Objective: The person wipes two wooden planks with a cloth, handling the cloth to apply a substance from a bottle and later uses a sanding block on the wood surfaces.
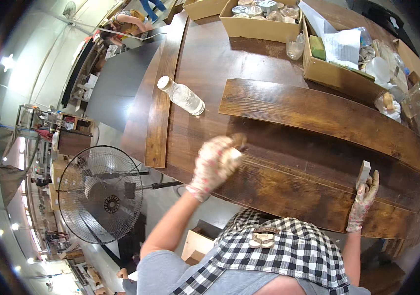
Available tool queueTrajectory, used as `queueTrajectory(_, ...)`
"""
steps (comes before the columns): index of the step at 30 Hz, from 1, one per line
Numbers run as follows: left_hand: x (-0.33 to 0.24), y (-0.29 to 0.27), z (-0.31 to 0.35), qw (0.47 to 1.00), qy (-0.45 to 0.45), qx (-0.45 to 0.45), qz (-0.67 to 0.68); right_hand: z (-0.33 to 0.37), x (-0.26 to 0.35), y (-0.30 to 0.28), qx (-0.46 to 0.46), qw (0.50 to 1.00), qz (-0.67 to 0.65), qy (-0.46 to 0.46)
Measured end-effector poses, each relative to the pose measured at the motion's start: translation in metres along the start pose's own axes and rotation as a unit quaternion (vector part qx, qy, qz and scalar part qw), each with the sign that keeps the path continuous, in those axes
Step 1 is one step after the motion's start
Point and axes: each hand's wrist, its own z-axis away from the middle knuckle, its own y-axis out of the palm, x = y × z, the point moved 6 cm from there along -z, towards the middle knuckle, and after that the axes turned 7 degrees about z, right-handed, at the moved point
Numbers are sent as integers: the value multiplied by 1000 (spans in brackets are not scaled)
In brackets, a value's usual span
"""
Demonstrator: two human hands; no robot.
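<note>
Both my hands wear white work gloves with reddish marks. My left hand (216, 163) is closed over the left end of a dark brown wooden board (288, 189) along the table's near edge. A small pale and brown thing shows at its fingers, too blurred by motion to name. Farther right, my right hand (363, 201) grips a pale grey block (364, 172), which stands up from the fingers above the same board. Beyond it, a second brown board (318, 105) lies across the table. A clear bottle with a white cap (185, 99) lies to the left, away from both hands.
A narrow plank (163, 105) lies along the left of the brown table (205, 54). Cardboard boxes (261, 30) hold several tins, papers and jars at the back. A clear jug (419, 98) stands far right. A black fan (101, 194) stands left, with another person (129, 24) beyond.
</note>
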Motion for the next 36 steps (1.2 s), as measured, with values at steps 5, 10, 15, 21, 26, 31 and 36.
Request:
queueTrajectory(5,31,10,16,949,-27,54,-309,1,0,1,10,1000,21,13)
queueTrajectory(10,90,-16,39,985,-149,-42,-70,-1,13,4,5,999,40,-6)
queueTrajectory(15,66,-5,33,978,-15,-15,-206,-7,7,-9,-13,996,84,-12)
queueTrajectory(21,29,37,53,968,74,124,-204,-10,1,-3,2,995,101,-6)
queueTrajectory(26,33,56,48,977,18,166,-131,-10,7,-5,-9,995,95,-11)
queueTrajectory(31,41,22,49,950,6,136,-281,-7,11,-3,-21,998,58,-5)
queueTrajectory(36,-51,140,24,969,89,215,-83,-7,15,4,-40,998,38,-12)
